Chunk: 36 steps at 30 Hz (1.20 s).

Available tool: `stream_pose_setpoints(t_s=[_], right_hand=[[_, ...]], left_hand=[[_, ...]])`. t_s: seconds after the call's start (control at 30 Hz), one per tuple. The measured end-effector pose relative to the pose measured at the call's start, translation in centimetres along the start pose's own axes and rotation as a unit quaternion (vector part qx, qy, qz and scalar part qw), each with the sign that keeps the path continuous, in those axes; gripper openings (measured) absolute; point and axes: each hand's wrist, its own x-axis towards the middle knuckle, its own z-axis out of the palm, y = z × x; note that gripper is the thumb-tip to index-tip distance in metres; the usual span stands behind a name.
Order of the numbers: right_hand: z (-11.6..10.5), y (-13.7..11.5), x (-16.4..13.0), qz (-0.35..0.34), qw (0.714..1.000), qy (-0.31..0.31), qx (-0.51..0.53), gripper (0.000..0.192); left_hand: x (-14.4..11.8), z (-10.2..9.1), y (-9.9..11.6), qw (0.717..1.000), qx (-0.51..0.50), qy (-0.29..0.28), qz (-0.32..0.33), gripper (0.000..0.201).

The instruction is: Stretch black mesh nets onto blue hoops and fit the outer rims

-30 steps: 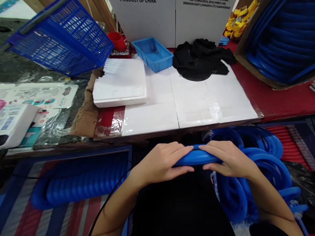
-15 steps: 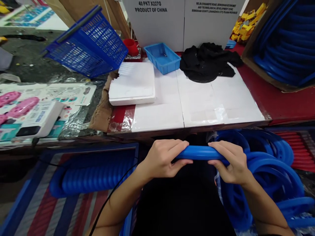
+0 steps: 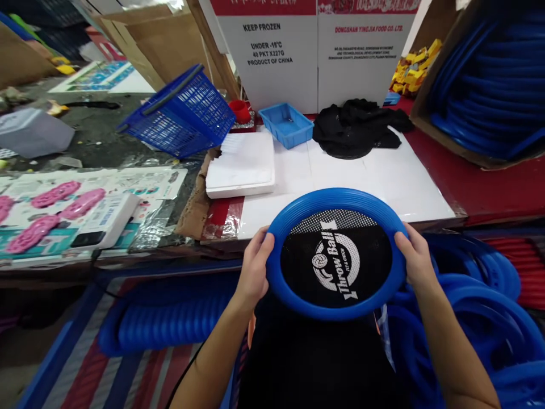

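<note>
While the left grip (image 3: 254,270) grasps one side of the blue-rimmed Throw Ball mesh disc (image 3: 340,258), the right grip (image 3: 417,258) grasps the opposite side; disc sits between the two, printed face showing, far part overlapping the table's (image 3: 502,190) near edge in view.

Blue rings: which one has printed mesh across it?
The ring held between left hand and right hand: black mesh with white "Throw Ball" print fills it. The row at lower left and pile at lower right show no print.
</note>
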Motion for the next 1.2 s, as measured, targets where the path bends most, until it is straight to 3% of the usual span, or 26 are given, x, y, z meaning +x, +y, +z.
stream_pose_setpoints(t_s=[0.1,0.2,0.4,0.53,0.6,0.77,0.87,0.97,1.03,1.1,1.2], right_hand=[[1.5,1.0,0.3,0.084,0.996,0.004,0.019,0.044],[1.6,1.0,0.9,0.116,0.993,-0.009,0.005,0.045],[-0.1,-1.6,4.2,0.009,0.988,0.012,-0.152,0.042],[0.3,-3.4,6.4,0.001,0.974,-0.015,-0.228,0.056],[1.3,-3.3,7.1,0.008,0.965,-0.007,-0.262,0.06],[4.3,-1.2,8.5,-0.036,0.942,0.083,-0.323,0.062],[4.8,-0.1,8.6,-0.064,0.936,0.121,-0.325,0.061],[3.8,0.4,7.4,-0.128,0.928,0.158,-0.312,0.06],[2.8,0.5,5.9,-0.208,0.921,0.157,-0.29,0.059],[1.9,0.4,4.0,-0.312,0.909,0.109,-0.253,0.055],[1.4,-0.6,1.6,-0.436,0.873,-0.031,-0.215,0.06]], left_hand=[[1.6,0.6,0.5,0.997,0.008,-0.042,-0.063,0.055],[3.2,1.2,1.7,0.992,0.101,-0.078,-0.019,0.052],[6.2,3.6,2.8,0.968,0.224,-0.102,0.059,0.055],[7.1,4.3,2.9,0.965,0.229,-0.107,0.065,0.057],[7.3,4.3,2.6,0.963,0.242,-0.095,0.064,0.059],[7.4,4.7,1.7,0.957,0.274,-0.024,0.098,0.061],[7.1,4.8,1.8,0.953,0.271,-0.012,0.135,0.056],[5.9,3.5,3.0,0.949,0.252,-0.037,0.184,0.048],[4.7,1.8,4.4,0.937,0.25,-0.099,0.224,0.043],[3.5,-0.2,5.6,0.907,0.263,-0.182,0.275,0.043],[2.0,-2.2,6.2,0.852,0.265,-0.276,0.358,0.051]])
